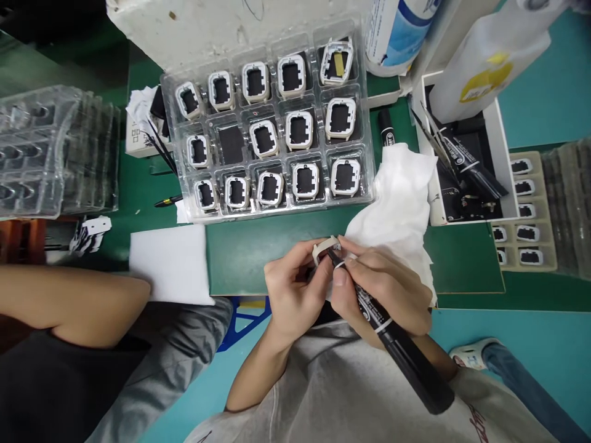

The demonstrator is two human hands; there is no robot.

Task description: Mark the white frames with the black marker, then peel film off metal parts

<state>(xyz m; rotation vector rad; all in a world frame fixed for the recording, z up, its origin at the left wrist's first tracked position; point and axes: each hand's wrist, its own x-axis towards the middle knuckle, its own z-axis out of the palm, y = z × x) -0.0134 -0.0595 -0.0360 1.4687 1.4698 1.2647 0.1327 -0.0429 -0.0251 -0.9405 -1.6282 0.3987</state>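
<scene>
Between the fingertips of my left hand (295, 289) is a small pale watch-case frame (325, 246), turned on edge. My right hand (383, 286) grips a black marker pen (397, 344) like a writing tool, its cap end pointing down and right. The pen's tip is at the inside of the frame, and fingers partly hide the contact. Beyond my hands lies a clear plastic tray (194, 218) with several similar frames in its compartments. One compartment (231, 144) in the middle row holds no frame.
White cloth (388, 203) lies right of the tray, near a white box (475, 218) with tweezers (436, 138), markers and a bottle (489, 61). Stacked clear trays (60, 154) stand left. A folded white cloth (170, 264) lies near another person's arm (69, 301). A beige tray (549, 221) sits right.
</scene>
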